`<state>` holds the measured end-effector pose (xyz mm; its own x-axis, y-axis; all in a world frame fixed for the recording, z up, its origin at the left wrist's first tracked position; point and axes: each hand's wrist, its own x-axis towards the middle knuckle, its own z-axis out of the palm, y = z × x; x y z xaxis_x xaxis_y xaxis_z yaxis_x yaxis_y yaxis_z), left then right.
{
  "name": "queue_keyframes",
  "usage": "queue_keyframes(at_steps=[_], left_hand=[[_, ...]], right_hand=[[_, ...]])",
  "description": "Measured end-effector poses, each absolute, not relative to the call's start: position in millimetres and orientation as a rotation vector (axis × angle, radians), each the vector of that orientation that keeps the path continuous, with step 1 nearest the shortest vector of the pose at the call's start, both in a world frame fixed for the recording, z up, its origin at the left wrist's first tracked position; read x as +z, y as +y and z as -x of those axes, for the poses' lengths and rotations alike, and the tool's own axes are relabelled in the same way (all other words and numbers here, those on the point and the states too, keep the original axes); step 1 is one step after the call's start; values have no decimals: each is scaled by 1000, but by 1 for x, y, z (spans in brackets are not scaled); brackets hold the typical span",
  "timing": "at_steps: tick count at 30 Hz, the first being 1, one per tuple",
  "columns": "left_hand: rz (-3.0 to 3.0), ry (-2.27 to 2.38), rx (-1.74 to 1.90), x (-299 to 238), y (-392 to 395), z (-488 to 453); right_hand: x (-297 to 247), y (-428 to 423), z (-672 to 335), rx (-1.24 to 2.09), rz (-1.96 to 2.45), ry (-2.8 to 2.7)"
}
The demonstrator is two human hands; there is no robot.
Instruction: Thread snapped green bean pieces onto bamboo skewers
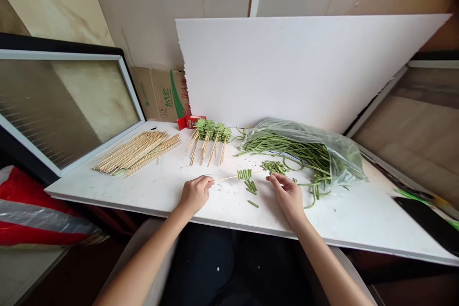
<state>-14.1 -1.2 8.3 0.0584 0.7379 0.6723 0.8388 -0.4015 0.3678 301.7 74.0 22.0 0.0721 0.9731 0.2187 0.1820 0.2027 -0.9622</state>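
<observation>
My left hand [195,194] is closed around the blunt end of a thin bamboo skewer [225,179], held nearly level just above the white table. Several short cut pieces of long bean [244,174] are threaded crosswise along the skewer's middle. At its bare far end, my right hand [289,197] pinches what looks like one small cut bean piece [271,173]; the fingers partly cover it. Loose cut bean pieces [251,186] lie on the table below the skewer. Behind the right fingertips is a small heap of cut beans [275,167].
Bare bamboo skewers [138,152] are heaped at the left. Bundles of filled bean skewers [214,131] stand at the back beside a red box [193,121]. A clear plastic bag [346,153] of whole long beans [297,149] lies right. A black phone [426,222] rests near the right edge.
</observation>
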Motion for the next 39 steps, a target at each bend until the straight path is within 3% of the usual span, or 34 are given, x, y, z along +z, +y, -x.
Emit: queue_keyframes(at_steps=[39], left_hand=[[2219, -1588, -1197, -3, 3, 20]], right_hand=[[21, 72, -305, 950, 1117, -1302]])
